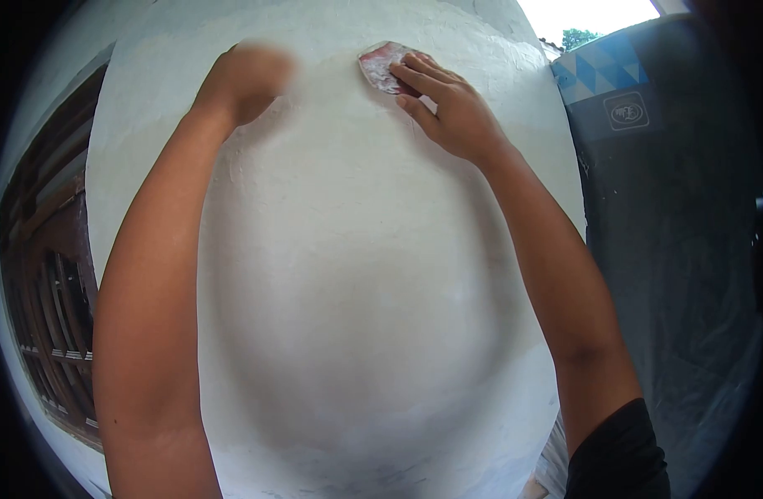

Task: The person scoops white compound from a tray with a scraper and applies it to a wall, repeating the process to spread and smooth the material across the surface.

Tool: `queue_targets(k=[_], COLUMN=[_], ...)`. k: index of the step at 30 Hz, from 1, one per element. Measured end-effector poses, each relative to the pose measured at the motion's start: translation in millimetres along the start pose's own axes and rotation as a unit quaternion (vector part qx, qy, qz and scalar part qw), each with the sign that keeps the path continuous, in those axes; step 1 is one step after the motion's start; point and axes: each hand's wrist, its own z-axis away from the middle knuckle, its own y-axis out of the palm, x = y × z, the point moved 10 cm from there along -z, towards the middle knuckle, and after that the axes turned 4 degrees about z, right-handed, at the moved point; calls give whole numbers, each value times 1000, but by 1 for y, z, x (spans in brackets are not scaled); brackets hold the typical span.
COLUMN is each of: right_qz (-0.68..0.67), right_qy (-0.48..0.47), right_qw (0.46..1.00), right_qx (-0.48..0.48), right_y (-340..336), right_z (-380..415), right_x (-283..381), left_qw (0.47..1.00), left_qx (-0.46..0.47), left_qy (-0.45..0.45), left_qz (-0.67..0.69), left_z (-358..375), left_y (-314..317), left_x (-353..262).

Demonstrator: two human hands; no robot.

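Observation:
My right hand (444, 104) presses a flat reddish piece smeared with white (380, 66) against the upper part of the pale wall (365, 224). Its fingers lie over the piece's right side, and the thumb rests below. What the piece is made of I cannot make out. My left hand (247, 81) is raised at about the same height, to the left, near the wall. Motion smears its fingers, so neither their position nor anything in them can be told.
On the left stands dark wooden latticework (53, 308) set in the wall. A dark grey sheet-like surface (648, 249) with a blue and white patterned top (602, 71) runs along the right. The wall has uneven, patchy plaster, greyer near the bottom.

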Motion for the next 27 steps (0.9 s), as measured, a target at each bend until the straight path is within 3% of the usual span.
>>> queue_targets(k=[4, 10, 12, 14, 16, 18, 20, 22, 23, 25, 27], right_qz=[29, 29, 12, -102, -113, -223, -200, -234, -225, -282, -299], right_qy=[-4, 65, 98, 178, 213, 354, 398, 519, 534, 657, 730], right_qw=[998, 997, 995, 978, 969, 905, 894, 821, 814, 699, 612], right_qx=[58, 22, 10, -44, -46, -74, -39, 30, 50, 14, 56], right_y=[6, -43, -59, -81, -99, -117, -141, -160, -169, -186, -192], right_z=[28, 83, 105, 141, 183, 247, 296, 357, 374, 429, 464], right_x=[10, 26, 40, 49, 76, 89, 128, 163, 177, 207, 238], left_qw=[999, 999, 990, 979, 962, 946, 914, 874, 845, 788, 739], left_qx=[47, 44, -94, -127, -155, -116, -92, -63, -37, 35, 76], left_qy=[-23, -7, 104, 101, 81, 28, -70, -174, -237, -327, -383], left_qz=[-14, 9, 35, 122, 210, 300, 388, 448, 478, 520, 549], left_z=[1, 18, 41, 89, 158, 241, 333, 421, 459, 529, 571], left_y=[7, 14, 4, -3, -11, -2, 14, 30, 37, 52, 57], left_x=[4, 0, -22, -56, -89, -125, -149, -169, -178, -204, -225])
